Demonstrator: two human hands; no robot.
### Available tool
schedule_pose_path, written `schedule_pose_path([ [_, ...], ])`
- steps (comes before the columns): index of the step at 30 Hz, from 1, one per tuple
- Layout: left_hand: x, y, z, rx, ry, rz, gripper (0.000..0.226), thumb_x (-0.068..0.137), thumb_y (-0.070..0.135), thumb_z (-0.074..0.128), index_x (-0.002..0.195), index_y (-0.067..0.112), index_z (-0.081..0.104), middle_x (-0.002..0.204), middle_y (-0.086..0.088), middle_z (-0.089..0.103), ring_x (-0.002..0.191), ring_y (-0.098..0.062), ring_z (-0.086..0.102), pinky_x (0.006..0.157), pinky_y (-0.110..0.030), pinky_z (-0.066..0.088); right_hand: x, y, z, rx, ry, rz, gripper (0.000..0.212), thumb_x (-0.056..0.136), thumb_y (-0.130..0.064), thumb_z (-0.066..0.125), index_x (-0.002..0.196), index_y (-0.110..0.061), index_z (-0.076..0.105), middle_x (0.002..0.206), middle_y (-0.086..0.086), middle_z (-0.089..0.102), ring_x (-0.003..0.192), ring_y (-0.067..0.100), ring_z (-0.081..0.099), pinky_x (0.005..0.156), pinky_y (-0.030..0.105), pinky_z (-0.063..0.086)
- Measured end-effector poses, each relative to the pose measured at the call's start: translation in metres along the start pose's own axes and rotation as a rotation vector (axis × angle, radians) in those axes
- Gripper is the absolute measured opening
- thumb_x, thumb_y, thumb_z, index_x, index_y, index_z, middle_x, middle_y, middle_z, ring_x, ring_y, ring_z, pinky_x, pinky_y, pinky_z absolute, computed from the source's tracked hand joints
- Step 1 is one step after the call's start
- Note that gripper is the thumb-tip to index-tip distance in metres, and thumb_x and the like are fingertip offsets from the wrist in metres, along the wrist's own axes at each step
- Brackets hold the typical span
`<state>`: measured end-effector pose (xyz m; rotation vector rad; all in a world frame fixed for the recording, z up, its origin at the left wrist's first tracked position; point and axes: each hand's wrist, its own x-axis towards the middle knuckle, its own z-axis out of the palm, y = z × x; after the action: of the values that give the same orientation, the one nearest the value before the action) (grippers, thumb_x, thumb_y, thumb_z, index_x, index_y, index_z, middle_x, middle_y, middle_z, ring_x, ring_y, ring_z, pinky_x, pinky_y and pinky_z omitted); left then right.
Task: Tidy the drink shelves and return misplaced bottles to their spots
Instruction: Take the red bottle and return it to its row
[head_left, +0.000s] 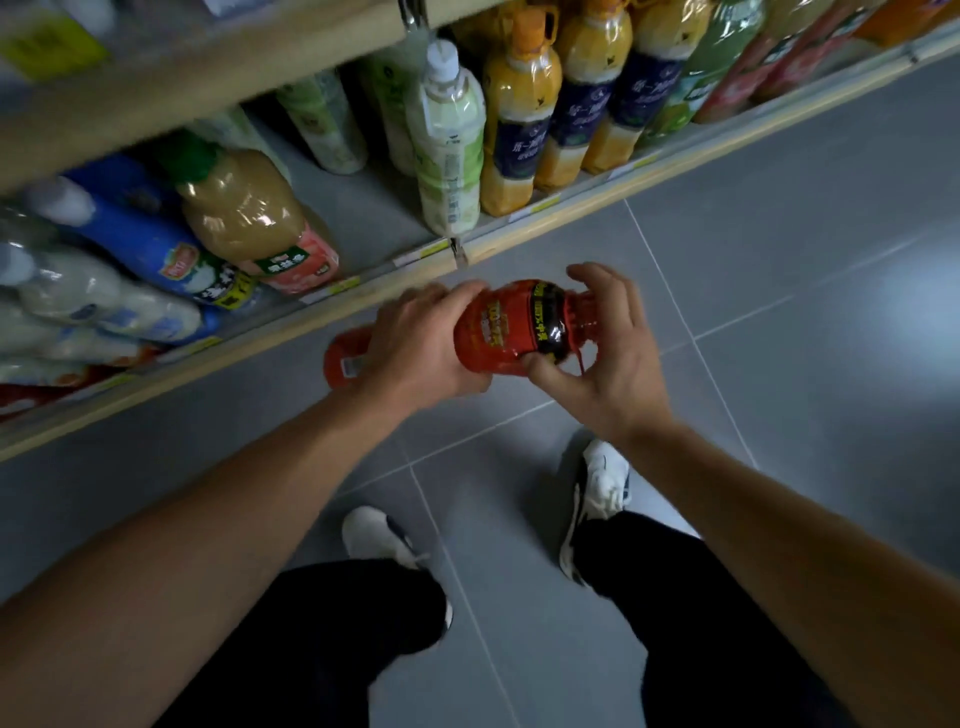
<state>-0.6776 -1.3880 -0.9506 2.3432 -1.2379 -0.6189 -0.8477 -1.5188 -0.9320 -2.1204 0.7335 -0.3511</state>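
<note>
While the left hand (415, 343) grips the red plastic bottle (498, 327) lying roughly nine-to-three, the right hand (602, 343) apparently pinches its three-o'clock end.

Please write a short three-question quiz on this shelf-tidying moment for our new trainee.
1. True or false: the red bottle stands upright on the shelf.
2. Which hand wraps around the middle of the red bottle? A) left hand B) right hand C) neither
3. Fill in: the tall bottles with dark blue labels have ____ caps.

Key:
1. False: it is held lying sideways above the floor, in front of the shelf.
2. A; the right hand grips the end of the bottle.
3. Orange.
</note>
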Motion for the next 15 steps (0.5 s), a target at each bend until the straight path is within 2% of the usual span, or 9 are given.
schedule_pose_path([
  [3,-0.053,0.034,-0.048,-0.093,-0.109,-0.064,0.086,0.055,0.044,0.085,0.133,0.032,0.05,0.112,0.002,0.063,0.101,-0.021,0.062,0.091,-0.042,0.052,-0.035,-0.069,-0.022,0.07,0.038,0.147,0.086,0.067,-0.037,0.086,0.139,-0.021,0.042,0.133,-0.001,0.045,0.113,0.011,0.053,0.089,0.008,0.043],
  [5,-0.087,0.052,-0.086,-0.131,-0.163,-0.104,0.085,0.056,0.047,0.085,0.131,0.035,0.05,0.111,0.003,0.062,0.1,-0.019,0.063,0.087,-0.033,0.051,-0.058,-0.12,-0.034,0.09,0.059,0.191,0.082,0.066,-0.043,0.083,0.136,-0.023,0.043,0.13,-0.003,0.045,0.113,0.011,0.053,0.088,0.009,0.043],
  [7,-0.123,0.067,-0.125,-0.142,-0.189,-0.125,0.083,0.056,0.047,0.085,0.13,0.034,0.051,0.107,0.003,0.063,0.098,-0.018,0.063,0.08,-0.028,0.047,-0.081,-0.17,-0.043,0.111,0.063,0.194,0.081,0.069,-0.049,0.077,0.137,-0.022,0.042,0.135,0.001,0.042,0.116,0.013,0.051,0.092,0.017,0.046],
  [9,-0.161,0.078,-0.161,-0.132,-0.188,-0.147,0.082,0.055,0.044,0.086,0.129,0.033,0.052,0.104,0.003,0.063,0.096,-0.018,0.063,0.077,-0.028,0.047,-0.106,-0.214,-0.045,0.087,0.041,0.187,0.083,0.075,-0.051,0.074,0.142,-0.021,0.036,0.145,0.005,0.033,0.124,0.018,0.049,0.096,0.026,0.048],
  [12,-0.221,0.088,-0.202,-0.095,-0.172,-0.231,0.083,0.052,0.047,0.084,0.126,0.037,0.049,0.102,0.005,0.06,0.093,-0.019,0.063,0.078,-0.032,0.05,-0.14,-0.271,-0.044,0.015,-0.024,0.227,0.09,0.074,-0.061,0.071,0.147,-0.03,0.027,0.155,0.001,0.02,0.132,0.025,0.045,0.098,0.042,0.051],
  [15,-0.284,0.088,-0.232,-0.085,-0.154,-0.309,0.085,0.047,0.057,0.078,0.125,0.04,0.047,0.101,0.006,0.06,0.092,-0.019,0.064,0.08,-0.038,0.054,-0.174,-0.315,-0.039,-0.024,-0.148,0.165,0.083,0.073,-0.07,0.061,0.144,-0.034,0.037,0.155,0.005,0.017,0.133,0.032,0.043,0.095,0.051,0.053],
])
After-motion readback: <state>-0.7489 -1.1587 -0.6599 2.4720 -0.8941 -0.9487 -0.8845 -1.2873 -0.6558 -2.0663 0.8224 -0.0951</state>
